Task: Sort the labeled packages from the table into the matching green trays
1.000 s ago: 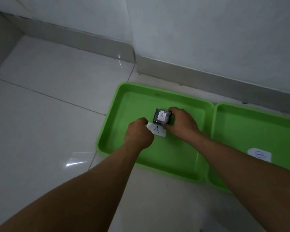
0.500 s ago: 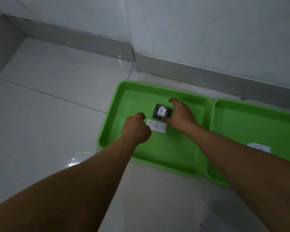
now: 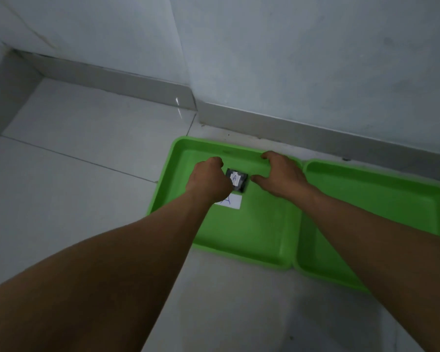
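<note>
Head view: dark package (image 3: 237,180) with white "A" sticker sits in the left green tray (image 3: 252,232), just beyond the tray's "A" label (image 3: 230,201). Left hand (image 3: 208,180) curled shut, touching package's left edge, can't tell if it truly pinches it. Right hand (image 3: 281,175) spread, empty, thumb tip just right of package. Package looks small, light, film-wrapped so likely a bit slick; best taken by its two side edges. Second green tray (image 3: 381,199) butts against the right. Trays rest on glossy white floor tiles (image 3: 69,179) by a grey skirting (image 3: 277,128), dim room corner
</note>
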